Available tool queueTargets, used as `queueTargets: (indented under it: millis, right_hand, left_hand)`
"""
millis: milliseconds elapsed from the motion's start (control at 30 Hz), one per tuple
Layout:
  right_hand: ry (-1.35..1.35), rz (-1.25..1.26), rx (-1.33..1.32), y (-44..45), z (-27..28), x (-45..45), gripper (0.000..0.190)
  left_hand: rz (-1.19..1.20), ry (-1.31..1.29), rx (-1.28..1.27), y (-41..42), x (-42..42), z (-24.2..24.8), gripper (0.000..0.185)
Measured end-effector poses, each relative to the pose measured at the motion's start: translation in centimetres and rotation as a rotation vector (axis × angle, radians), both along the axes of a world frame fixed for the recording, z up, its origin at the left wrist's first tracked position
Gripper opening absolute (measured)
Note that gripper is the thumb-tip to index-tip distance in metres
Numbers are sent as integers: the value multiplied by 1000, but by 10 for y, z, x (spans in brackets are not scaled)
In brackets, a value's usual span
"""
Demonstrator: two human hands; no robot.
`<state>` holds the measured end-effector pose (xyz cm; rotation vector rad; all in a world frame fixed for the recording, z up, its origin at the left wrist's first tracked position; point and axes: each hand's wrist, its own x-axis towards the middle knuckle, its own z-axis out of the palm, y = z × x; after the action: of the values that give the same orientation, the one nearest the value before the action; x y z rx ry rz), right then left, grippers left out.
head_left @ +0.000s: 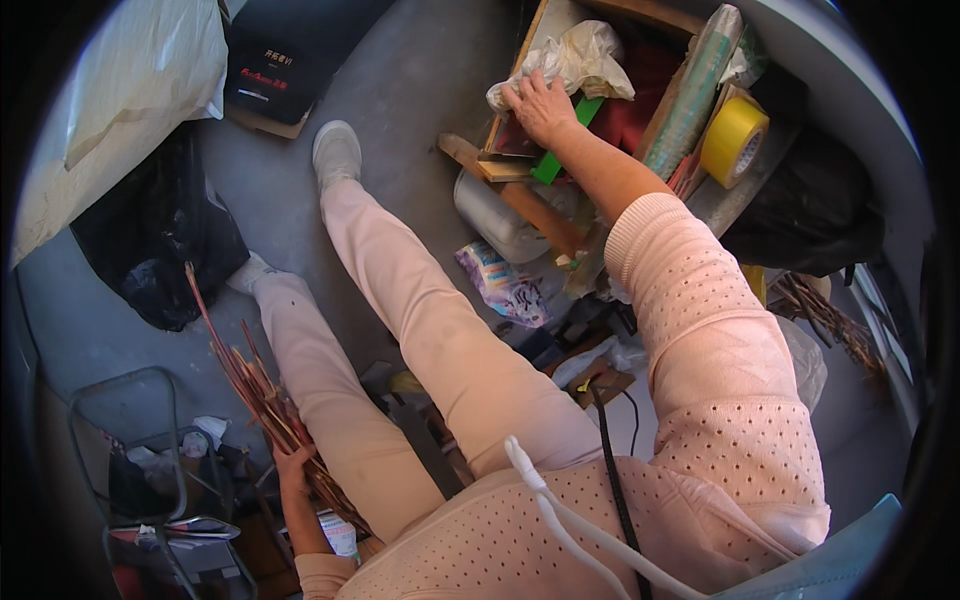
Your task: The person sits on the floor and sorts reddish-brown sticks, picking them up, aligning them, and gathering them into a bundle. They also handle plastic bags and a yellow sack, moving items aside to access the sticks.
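My left hand [294, 461] is closed around a bundle of thin reddish-brown sticks [255, 394], held low beside my left leg. The sticks slant up towards a black plastic bag on the floor. My right hand [541, 109] reaches out to a wooden box [495, 135] and rests on a crumpled whitish plastic bag [592, 56] at its edge. Whether the fingers grip the bag or only press on it is not clear. Just under my right wrist a bright green strip [566, 142] sticks out of the box.
A roll of yellow tape [735, 141] and a long plastic-wrapped roll [694, 94] lie right of the box. Below it are a white plastic jug [502, 214] and a purple packet [506, 285]. The black bag [161, 232], a dark carton [281, 67] and a metal-framed chair [124, 382] stand left.
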<state>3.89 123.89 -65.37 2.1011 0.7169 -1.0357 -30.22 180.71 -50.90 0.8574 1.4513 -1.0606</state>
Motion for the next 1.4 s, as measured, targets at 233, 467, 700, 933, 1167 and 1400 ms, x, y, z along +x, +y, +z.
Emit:
queueTargets:
  millis: [233, 467, 700, 933, 1167, 1400]
  right_hand:
    - [-383, -318, 407, -13, -7, 29, 47]
    - [-228, -310, 344, -14, -13, 99, 22]
    - [190, -153, 344, 31, -17, 46, 21]
    - [273, -277, 24, 28, 12, -79, 32]
    - [302, -65, -107, 0, -5, -86, 27]
    - [138, -178, 102, 40, -12, -57, 14]
  left_hand:
    - [-23, 4, -5, 6, -7, 1, 72]
    - [8, -12, 18, 4, -10, -7, 71]
    - [-2, -49, -31, 6, -18, -19, 67]
    - [9, -9, -18, 5, -25, -15, 67]
    - [19, -16, -15, 14, -36, -25, 69]
    - [26, -5, 15, 15, -45, -33, 68]
